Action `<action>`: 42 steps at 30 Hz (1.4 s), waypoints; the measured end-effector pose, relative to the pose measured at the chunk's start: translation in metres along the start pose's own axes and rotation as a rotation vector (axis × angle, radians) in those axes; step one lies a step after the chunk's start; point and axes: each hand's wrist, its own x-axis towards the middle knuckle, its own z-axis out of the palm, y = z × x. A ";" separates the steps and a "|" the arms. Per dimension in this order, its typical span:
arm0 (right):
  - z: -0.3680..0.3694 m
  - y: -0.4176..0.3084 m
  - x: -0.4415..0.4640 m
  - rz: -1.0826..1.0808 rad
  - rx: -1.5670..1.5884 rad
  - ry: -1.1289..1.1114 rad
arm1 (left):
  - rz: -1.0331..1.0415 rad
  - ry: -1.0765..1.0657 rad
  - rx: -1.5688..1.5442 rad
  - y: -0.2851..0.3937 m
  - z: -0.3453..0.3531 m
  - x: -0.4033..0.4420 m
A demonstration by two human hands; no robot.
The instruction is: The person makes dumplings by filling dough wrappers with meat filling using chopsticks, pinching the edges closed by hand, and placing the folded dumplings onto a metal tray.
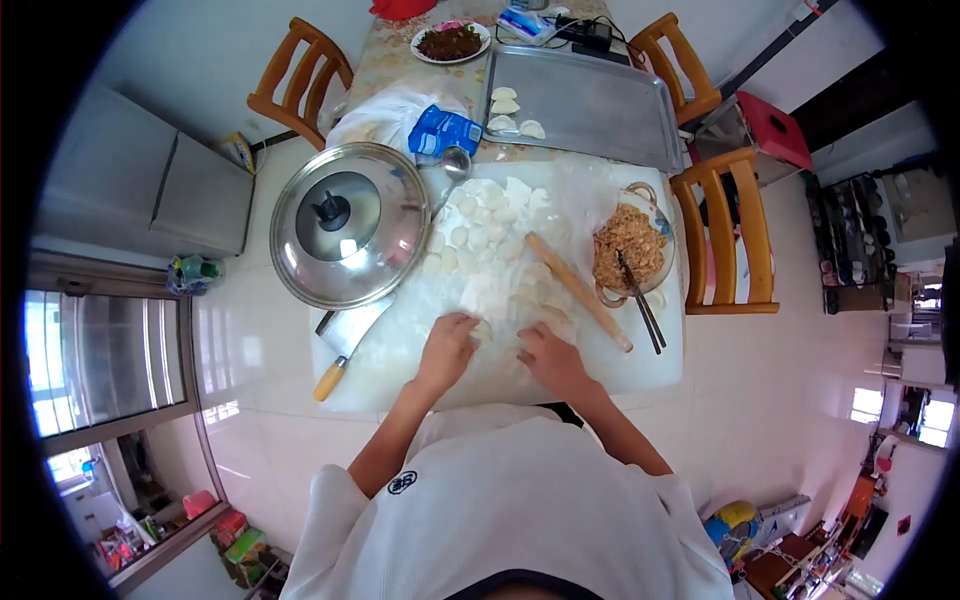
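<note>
My left hand [449, 347] rests low over the floured white board with its fingers curled. At its fingertips is a pale dough wrapper [482, 331], which it seems to pinch. To the right, my right hand [549, 356] hovers by the board with fingers bent and apart, and nothing shows in it. Just beyond it lie pale folded dough pieces [535, 302], hard to separate from the flour. Several round dough wrappers [478, 236] are spread farther up the board. A wooden rolling pin [580, 292] lies slanted on the right side.
A bowl of filling [630, 250] with dark chopsticks [645, 315] stands at right. A large lidded pan [350, 225] covers the left, beside a wooden-handled cleaver [340, 365]. Behind are a metal tray [590, 100] with several dumplings, a blue bag [443, 132] and a ladle [455, 165].
</note>
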 end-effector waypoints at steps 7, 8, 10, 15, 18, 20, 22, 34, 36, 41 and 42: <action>0.037 0.015 -0.002 -0.164 -0.411 0.050 | -0.026 -0.189 0.127 0.009 0.008 0.006; 0.038 0.015 -0.002 -0.168 -0.413 0.057 | -0.029 -0.202 0.136 0.010 0.007 0.005; 0.038 0.015 -0.002 -0.144 -0.379 0.049 | 0.016 -0.180 0.094 0.004 0.011 0.001; 0.044 0.003 0.029 -0.105 -0.298 0.118 | -0.163 -0.054 -0.051 -0.012 0.005 0.012; 0.043 -0.001 0.060 -0.164 -0.329 0.132 | -0.145 -0.010 -0.020 -0.024 -0.004 0.026; 0.045 0.002 0.074 -0.204 -0.385 0.088 | -0.076 -0.029 0.022 -0.026 -0.005 0.027; 0.050 0.003 0.075 -0.222 -0.470 0.036 | -0.003 -0.053 0.069 -0.025 -0.004 0.025; -0.044 -0.031 0.130 -0.119 0.293 -0.104 | -0.550 -0.123 -0.720 -0.027 -0.015 0.076; -0.072 -0.033 0.162 -0.230 0.322 -0.001 | -0.645 -0.088 -1.029 -0.002 -0.038 0.109; -0.155 -0.030 0.254 -0.246 0.297 0.089 | -0.485 -0.013 -0.963 0.022 -0.061 0.218; -0.168 -0.023 0.271 -0.166 0.233 0.110 | -0.406 0.028 -0.935 0.022 -0.064 0.243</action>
